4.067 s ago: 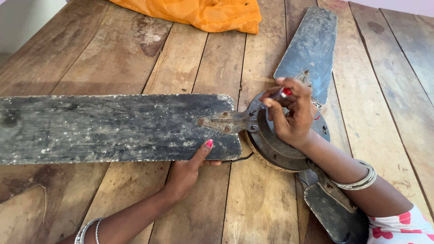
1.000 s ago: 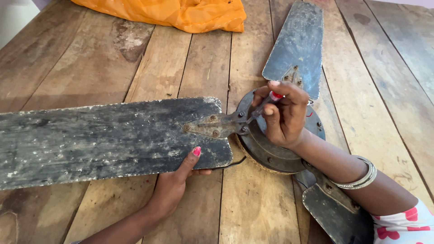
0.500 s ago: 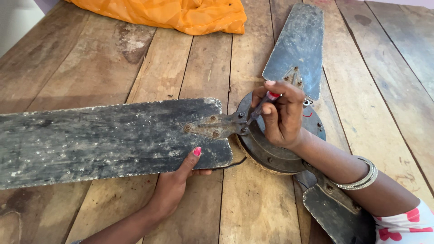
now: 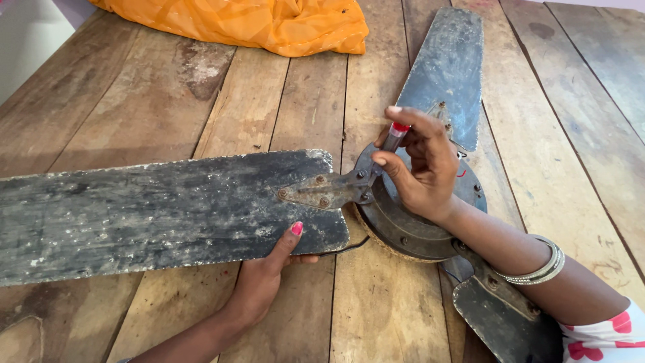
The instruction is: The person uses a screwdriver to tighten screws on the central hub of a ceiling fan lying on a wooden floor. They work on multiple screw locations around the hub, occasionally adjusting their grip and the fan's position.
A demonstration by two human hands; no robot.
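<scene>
Screwdriver (image 4: 388,149), red-handled, pinched upright in right hand (image 4: 420,171), tip at the rusty bracket (image 4: 326,190) joining fan blade (image 4: 161,212) to hub (image 4: 403,225): screw-turning step, judged. Left hand (image 4: 265,272) grips blade's near edge on tabletop (image 4: 134,101); next move needs steady downward pressure.

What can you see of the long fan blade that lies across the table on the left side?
The long fan blade is flat and dark grey, with worn, speckled paint and pale chipped edges. It lies flat across the wooden table. At its right end a rusty metal bracket with rusted screws joins it to the round fan motor. The left hand grips its near edge, thumb on top. The right hand holds a screwdriver at the bracket's motor end.
</scene>
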